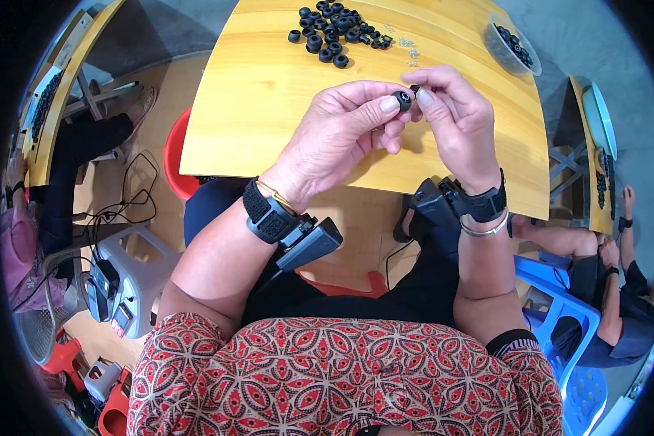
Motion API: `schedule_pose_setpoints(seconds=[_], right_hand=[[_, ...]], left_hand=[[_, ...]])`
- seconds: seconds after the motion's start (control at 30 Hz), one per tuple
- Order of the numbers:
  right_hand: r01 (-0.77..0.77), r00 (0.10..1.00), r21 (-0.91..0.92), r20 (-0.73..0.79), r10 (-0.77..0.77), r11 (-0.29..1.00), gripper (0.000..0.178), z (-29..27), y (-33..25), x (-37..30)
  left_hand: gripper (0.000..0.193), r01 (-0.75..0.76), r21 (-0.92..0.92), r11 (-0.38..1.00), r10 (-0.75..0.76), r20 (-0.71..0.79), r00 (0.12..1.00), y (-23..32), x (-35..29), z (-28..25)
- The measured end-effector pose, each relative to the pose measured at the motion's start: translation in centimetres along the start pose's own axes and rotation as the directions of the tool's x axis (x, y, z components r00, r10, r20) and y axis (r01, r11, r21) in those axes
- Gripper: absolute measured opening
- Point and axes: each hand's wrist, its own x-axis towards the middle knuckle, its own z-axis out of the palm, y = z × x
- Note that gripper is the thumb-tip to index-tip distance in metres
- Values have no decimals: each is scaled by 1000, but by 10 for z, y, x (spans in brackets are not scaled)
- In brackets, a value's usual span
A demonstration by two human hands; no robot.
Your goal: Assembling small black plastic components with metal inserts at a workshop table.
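Above the near part of the yellow wooden table (269,109), my two hands meet. My left hand (334,127) pinches a round black knob-like part (402,100) between thumb and fingers, with a small opening or mark on its face. Right beside it, my right hand (461,116) is closed at the fingertips on a smaller black piece (415,89), mostly covered by the fingers. Beyond my hands lies a pile of similar round black parts (334,33). Tiny clear or silvery bits (408,43) are scattered to the right of that pile.
A clear plastic bowl (534,62) with black parts stands at the table's far right edge. A red stool (176,156) is tucked by the left side. Other people sit at tables left and right. A grey stool (142,272) bears devices with cables; a blue chair (559,298) stands right.
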Motion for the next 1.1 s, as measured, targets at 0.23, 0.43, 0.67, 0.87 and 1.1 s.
schedule_pose_setpoints(seconds=[0.23, 0.43, 0.67, 0.87, 1.1], right_hand=[[-144, 987, 217, 95, 126, 965, 13, -4, 1, 0], [-329, 941, 464, 230, 246, 823, 16, -8, 3, 0], [-442, 891, 417, 303, 337, 794, 16, -8, 0, -1], [-370, 928, 380, 205, 312, 848, 13, -6, 1, -4], [-262, 964, 420, 160, 214, 869, 14, -9, 1, -2]], left_hand=[[17, 30, -39, 999, -28, 48, 998, 0, 0, -3], [17, 41, -66, 997, -34, 91, 995, -2, 1, -5], [20, 29, 8, 1000, -30, 80, 996, -1, -1, -3], [20, 20, 21, 1000, -22, 113, 993, -1, 0, -4], [19, -25, 3, 1000, 24, 55, 998, 3, 1, -4]])
